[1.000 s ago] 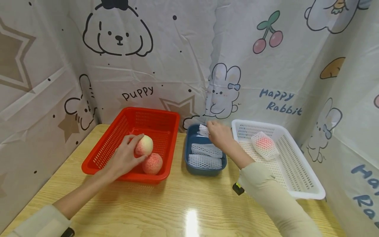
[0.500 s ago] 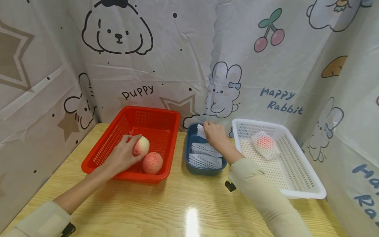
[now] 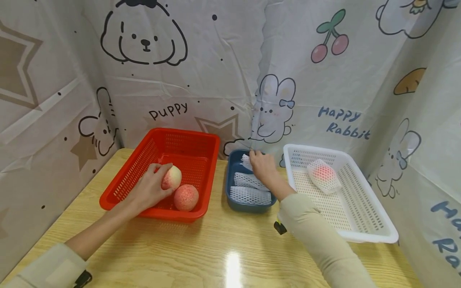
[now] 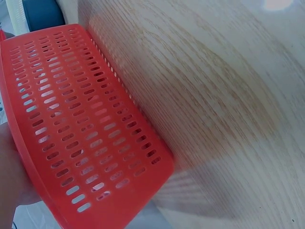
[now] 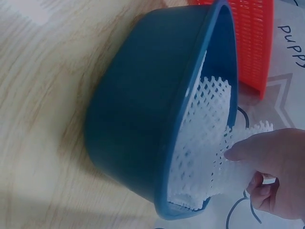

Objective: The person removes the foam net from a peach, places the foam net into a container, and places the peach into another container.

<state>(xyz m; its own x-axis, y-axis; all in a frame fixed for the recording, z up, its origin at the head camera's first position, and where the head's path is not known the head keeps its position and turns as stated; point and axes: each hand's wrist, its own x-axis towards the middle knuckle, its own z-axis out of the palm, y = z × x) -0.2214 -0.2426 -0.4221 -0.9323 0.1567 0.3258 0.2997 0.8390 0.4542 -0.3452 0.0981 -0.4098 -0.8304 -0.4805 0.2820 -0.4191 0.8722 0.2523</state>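
Observation:
My left hand (image 3: 149, 188) holds a pink and cream peach (image 3: 173, 178) between thumb and fingers, inside the red basket (image 3: 187, 141). Beside it lies a second, pinker peach (image 3: 186, 197). In the left wrist view, the basket wall (image 4: 102, 112) covers the peaches and most of the hand (image 4: 12, 176). Over the back of the blue box (image 3: 250, 207), my right hand (image 3: 264, 167) pinches a white foam net sleeve (image 3: 246, 161). The right wrist view shows the thumb pressing on that sleeve (image 5: 233, 174). Two more foam net sleeves (image 3: 250, 195) lie in the front of the box.
A white basket (image 3: 371, 192) stands at the right, holding one peach wrapped in foam net (image 3: 324, 175). The wooden table (image 3: 180, 252) stretches in front of the containers. A printed curtain (image 3: 223, 72) closes off the back and both sides.
My left hand has shifted slightly left with the peach. The right hand has moved a little left, then slightly lower, still pinching the foam net sleeve.

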